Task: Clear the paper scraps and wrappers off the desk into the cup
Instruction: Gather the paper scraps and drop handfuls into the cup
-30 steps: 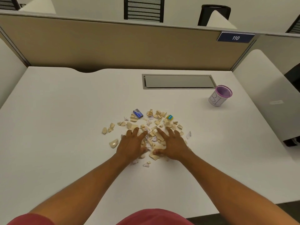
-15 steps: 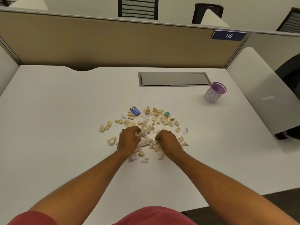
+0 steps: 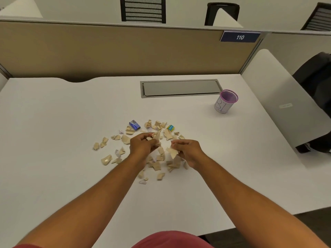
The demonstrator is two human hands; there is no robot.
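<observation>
Several tan paper scraps (image 3: 106, 159) lie scattered in a loose pile at the middle of the white desk (image 3: 53, 122). A blue wrapper (image 3: 134, 125) and a small teal-and-yellow wrapper (image 3: 171, 127) sit at the pile's far edge. My left hand (image 3: 143, 146) hovers just above the pile, fingers closed on a bunch of scraps. My right hand (image 3: 188, 152) is beside it, also closed on scraps, some sticking out of its grip. The white cup (image 3: 225, 102) with a purple rim stands upright at the far right, well away from both hands.
A grey cable hatch (image 3: 180, 88) is set into the desk behind the pile. A tan partition (image 3: 107, 51) closes the far side, a white panel (image 3: 286, 104) the right side. A dark bag (image 3: 315, 83) sits beyond that panel. The desk's front edge runs near my body.
My hands went from flat and spread on the pile to closed fists, then lifted slightly off the desk with scraps gathered in each. The view shifted a little.
</observation>
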